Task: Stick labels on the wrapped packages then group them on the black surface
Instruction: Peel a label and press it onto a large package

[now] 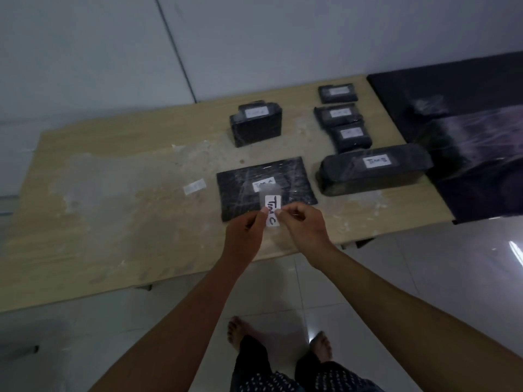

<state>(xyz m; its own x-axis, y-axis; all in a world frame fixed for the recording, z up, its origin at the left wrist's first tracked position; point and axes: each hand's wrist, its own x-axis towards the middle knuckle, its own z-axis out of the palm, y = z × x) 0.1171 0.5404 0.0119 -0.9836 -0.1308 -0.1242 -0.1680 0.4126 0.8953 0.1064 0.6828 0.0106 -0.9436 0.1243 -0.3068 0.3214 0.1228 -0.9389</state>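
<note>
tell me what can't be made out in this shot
- Head view: writing on the three small far packages' labels is blurred and too small.
- Flat package's label: partly covered by the held label and tape.
- Black surface: cut off by the right edge.

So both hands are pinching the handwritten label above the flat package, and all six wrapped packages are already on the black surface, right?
Not quite. The head view shows the left hand and right hand pinching the label above the flat package, but all six packages sit on the wooden table; the black surface holds none.
</note>
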